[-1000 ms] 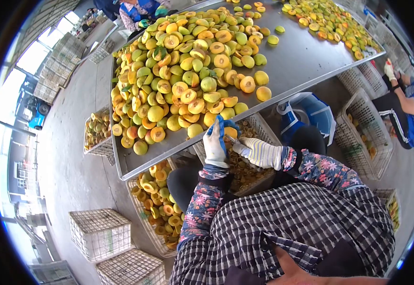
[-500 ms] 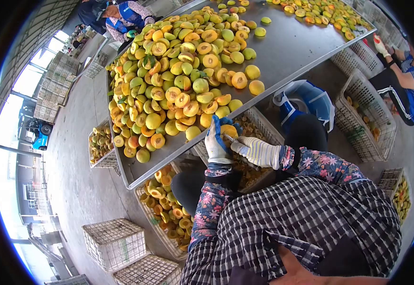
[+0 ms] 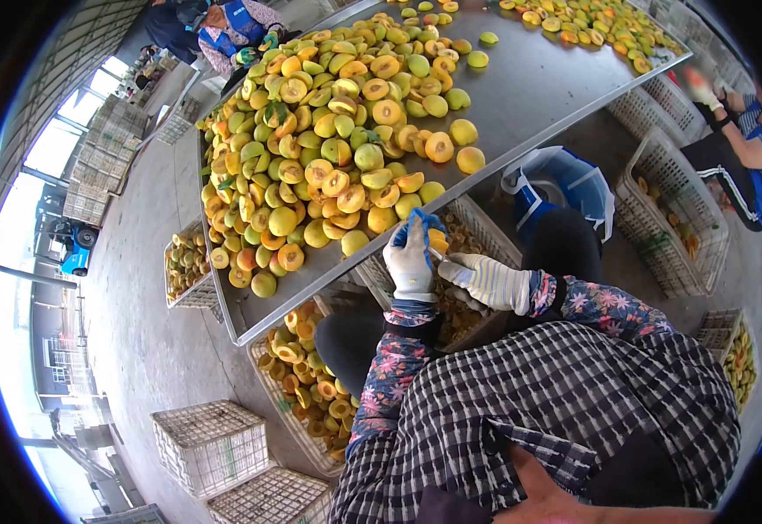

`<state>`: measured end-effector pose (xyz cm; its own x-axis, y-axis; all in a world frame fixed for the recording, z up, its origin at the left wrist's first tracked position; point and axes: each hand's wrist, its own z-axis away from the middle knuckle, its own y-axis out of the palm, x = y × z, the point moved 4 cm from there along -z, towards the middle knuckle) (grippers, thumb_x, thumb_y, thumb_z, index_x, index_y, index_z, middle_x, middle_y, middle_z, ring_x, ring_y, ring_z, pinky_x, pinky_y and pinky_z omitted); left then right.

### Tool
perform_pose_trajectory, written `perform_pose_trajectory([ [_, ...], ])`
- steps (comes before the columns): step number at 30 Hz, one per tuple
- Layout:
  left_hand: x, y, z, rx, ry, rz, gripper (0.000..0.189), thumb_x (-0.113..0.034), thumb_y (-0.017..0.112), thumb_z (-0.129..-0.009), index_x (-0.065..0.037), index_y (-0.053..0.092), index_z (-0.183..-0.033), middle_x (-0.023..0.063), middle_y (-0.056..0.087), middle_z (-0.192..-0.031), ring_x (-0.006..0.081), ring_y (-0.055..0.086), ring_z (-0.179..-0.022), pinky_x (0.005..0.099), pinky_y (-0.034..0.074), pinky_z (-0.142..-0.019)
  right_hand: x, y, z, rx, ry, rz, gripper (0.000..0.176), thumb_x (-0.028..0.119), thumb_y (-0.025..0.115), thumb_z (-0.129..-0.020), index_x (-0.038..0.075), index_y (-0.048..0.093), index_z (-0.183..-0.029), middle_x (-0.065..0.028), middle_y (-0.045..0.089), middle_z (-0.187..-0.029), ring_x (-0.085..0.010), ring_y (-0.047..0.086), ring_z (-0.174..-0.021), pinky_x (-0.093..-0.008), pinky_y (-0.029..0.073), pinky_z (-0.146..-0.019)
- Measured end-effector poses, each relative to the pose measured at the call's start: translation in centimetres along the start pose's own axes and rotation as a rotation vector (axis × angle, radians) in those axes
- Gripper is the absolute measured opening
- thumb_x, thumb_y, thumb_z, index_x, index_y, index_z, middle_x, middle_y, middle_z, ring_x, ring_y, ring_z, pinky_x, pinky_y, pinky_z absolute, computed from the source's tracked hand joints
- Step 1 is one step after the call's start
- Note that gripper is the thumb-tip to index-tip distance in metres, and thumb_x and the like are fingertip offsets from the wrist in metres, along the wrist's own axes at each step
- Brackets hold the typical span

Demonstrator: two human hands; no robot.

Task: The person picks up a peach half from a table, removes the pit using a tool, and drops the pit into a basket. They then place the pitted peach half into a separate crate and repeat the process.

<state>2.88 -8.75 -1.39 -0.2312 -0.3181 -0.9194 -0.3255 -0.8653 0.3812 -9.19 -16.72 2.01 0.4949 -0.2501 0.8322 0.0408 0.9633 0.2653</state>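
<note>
My left hand (image 3: 411, 264), in a white glove with blue fingers, is closed around a yellow peach half (image 3: 438, 241) just off the table's front edge. My right hand (image 3: 495, 281), in a striped knit glove, grips a slim metal tool (image 3: 436, 255) whose tip meets the fruit; its exact kind is hard to make out. Beyond my hands, halved and whole yellow-green peaches (image 3: 311, 166) are heaped on the metal table (image 3: 529, 96). Under my hands is a crate (image 3: 496, 234) holding brownish scraps or pits, partly hidden by my arms.
A crate of pitted halves (image 3: 307, 384) stands by my left knee. White crates (image 3: 211, 445) sit on the floor at lower left. At right are a blue-and-white bucket (image 3: 573, 188), another crate (image 3: 674, 214) and a co-worker (image 3: 752, 157). Another person (image 3: 232, 31) works at the far left.
Both hands have shifted slightly right, and my left hand has turned the fruit, so its fingers now point up around it. The co-worker's gloved hand at right has moved.
</note>
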Motion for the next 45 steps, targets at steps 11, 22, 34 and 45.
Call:
perform_pose_trajectory([
  [11, -0.3, -2.4, -1.0, -0.112, -0.222, 0.395, 0.033, -0.035, 0.057, -0.098, -0.003, 0.059, -0.094, 0.0086, 0.062, -0.083, 0.0247, 0.062, -0.076, 0.0422, 0.055, -0.069, -0.2, -1.0, 1.4, -0.064, -0.206, -0.042, 0.027, 0.032, 0.054, -0.100, 0.009, 0.057, -0.113, 0.0042, 0.050, -0.066, -0.0065, 0.045, -0.050, -0.0230, 0.035, -0.046],
  [22, -10.3, -9.6, 2.0, -0.149, 0.052, 0.422, 0.035, -0.044, 0.055, -0.097, -0.010, 0.059, -0.094, 0.0055, 0.065, -0.086, 0.0239, 0.063, -0.082, 0.0428, 0.053, -0.073, -4.7, -4.2, -3.3, -0.060, -0.339, 0.803, 0.031, 0.023, 0.045, -0.102, 0.005, 0.054, -0.125, -0.0203, 0.064, -0.096, -0.0319, 0.060, -0.083, -0.0385, 0.047, -0.081],
  [34, -11.4, -38.2, 16.3, -0.907, 0.210, -0.109, 0.030, -0.028, 0.056, -0.098, -0.001, 0.067, -0.100, 0.0069, 0.067, -0.086, 0.0159, 0.064, -0.074, 0.0298, 0.053, -0.067, -5.0, -3.8, -2.9, -0.032, -0.343, 0.464, 0.028, 0.026, 0.055, -0.099, 0.006, 0.058, -0.119, -0.0086, 0.059, -0.089, -0.0193, 0.056, -0.074, -0.0294, 0.045, -0.066],
  [45, 5.9, -47.4, 33.2, -0.991, -0.451, -0.701, 0.060, -0.055, 0.063, -0.087, -0.003, 0.066, -0.117, 0.0124, 0.069, -0.108, 0.0201, 0.061, -0.097, 0.0332, 0.046, -0.088, -5.0, -2.7, -3.3, -0.115, 0.041, 0.359, 0.026, 0.031, 0.060, -0.097, 0.011, 0.060, -0.113, 0.0090, 0.046, -0.068, -0.0017, 0.040, -0.053, -0.0190, 0.032, -0.046],
])
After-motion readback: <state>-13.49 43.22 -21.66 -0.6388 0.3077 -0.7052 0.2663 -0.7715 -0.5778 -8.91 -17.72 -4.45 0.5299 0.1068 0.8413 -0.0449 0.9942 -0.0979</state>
